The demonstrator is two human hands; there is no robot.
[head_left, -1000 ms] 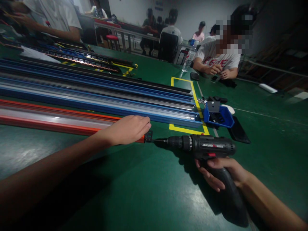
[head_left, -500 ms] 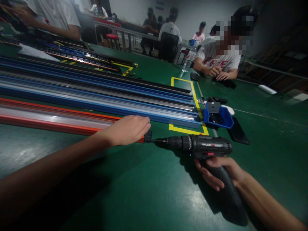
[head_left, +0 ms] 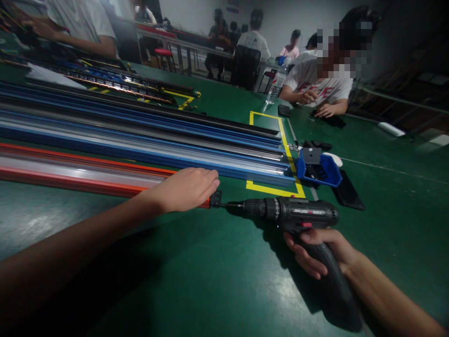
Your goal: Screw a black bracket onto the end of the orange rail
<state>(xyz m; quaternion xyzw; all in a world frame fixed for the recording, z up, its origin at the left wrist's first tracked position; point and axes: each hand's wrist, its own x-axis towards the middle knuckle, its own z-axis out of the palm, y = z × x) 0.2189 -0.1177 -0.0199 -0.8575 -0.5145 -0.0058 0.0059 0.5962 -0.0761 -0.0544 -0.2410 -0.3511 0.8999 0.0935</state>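
Observation:
My left hand (head_left: 187, 188) is closed over the right end of an orange-red rail (head_left: 87, 177), its fingers wrapped over the top. At that end sits a small black end piece (head_left: 216, 198), partly beside my fingers. A black cordless drill (head_left: 305, 211) lies level in my right hand (head_left: 315, 250), which grips its handle. The drill's bit points left and its tip meets the black end piece. My left palm hides part of the rail.
Behind the orange-red rail lie several blue and black rails (head_left: 147, 135). A blue bin (head_left: 321, 173) with small dark parts stands at right, beside a dark flat object (head_left: 349, 191). Farther back are a plastic bottle (head_left: 276, 86) and a seated person (head_left: 322, 89).
Both my hands, the drill and the rail look unmoved. Across the table, the seated person's hands have moved apart slightly.

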